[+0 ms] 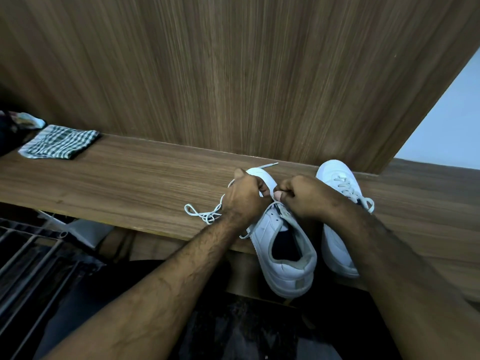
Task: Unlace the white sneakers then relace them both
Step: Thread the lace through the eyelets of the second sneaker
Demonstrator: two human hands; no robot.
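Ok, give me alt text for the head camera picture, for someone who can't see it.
Two hands work on a white sneaker at the edge of a wooden shelf: the left hand grips its loose lace, the right hand pinches near the tongue. A second, laced sneaker lies to the right, and a folded checked cloth lies far left.

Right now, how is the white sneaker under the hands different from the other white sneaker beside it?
The white sneaker under the hands has loose lace: a white shoelace trails onto the wooden shelf. The white sneaker on the right is still laced in a criss-cross.
The left hand and right hand work on the first one; nobody grips the right one.
The first one's heel sticks out further over the shelf edge.
Both are white and point at the wooden wall.
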